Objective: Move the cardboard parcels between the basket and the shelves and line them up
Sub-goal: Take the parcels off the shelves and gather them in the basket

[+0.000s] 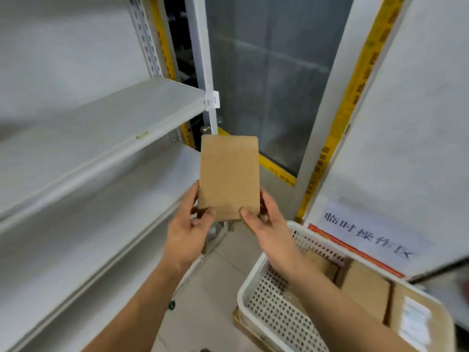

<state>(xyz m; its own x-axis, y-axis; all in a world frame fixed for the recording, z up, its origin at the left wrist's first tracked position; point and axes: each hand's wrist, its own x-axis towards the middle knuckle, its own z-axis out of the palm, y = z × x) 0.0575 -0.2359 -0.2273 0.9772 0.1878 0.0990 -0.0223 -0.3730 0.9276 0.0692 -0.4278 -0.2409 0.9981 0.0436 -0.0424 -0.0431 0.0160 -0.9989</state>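
Observation:
A plain brown cardboard parcel (229, 174) is held up in the middle of the view, in front of the white shelves' right end. My left hand (189, 229) grips its lower left corner, thumb on the front face. My right hand (266, 227) grips its lower right corner the same way. A white perforated basket (269, 303) stands at the lower right on the floor, with several cardboard parcels (365, 288) inside it. The white metal shelves (101, 123) fill the left side; the boards in view are bare.
A white upright post (208, 72) with a small label stands at the shelf's right end. Behind it is a glass door with yellow tape on its frame. A white panel (393, 148) with a printed sign rises beside the basket. Tiled floor shows between shelves and basket.

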